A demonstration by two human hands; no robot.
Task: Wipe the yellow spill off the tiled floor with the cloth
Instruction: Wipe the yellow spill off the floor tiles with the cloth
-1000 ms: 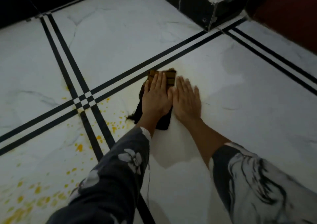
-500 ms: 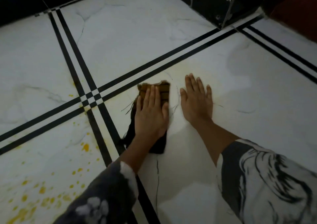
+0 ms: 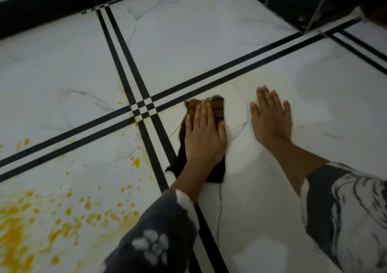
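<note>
A person's left hand [image 3: 204, 138] presses flat on the cloth [image 3: 216, 107] at frame centre, right hand [image 3: 271, 122] spread on the tiled floor [image 3: 209, 42]; the yellow spill [image 3: 18, 226] at lower left appears largely unwiped

My left sleeve [image 3: 159, 231] is loose, dark charcoal cloth, long enough to end just short of the wrist. It carries a pale flower print: 1 white blossom with rounded petals shows clearly on the forearm, and a white patch sits at the cuff edge. My right sleeve [image 3: 345, 214] is of the same dark cloth but looks wider. It bears big white swirls with fine dark lines curving through them, perhaps a large petal or a feather, though the blur keeps me from telling which. My left hand [image 3: 204, 138] and right hand [image 3: 271, 120] are bare, as are both wrists below the 2 cuffs.
</note>
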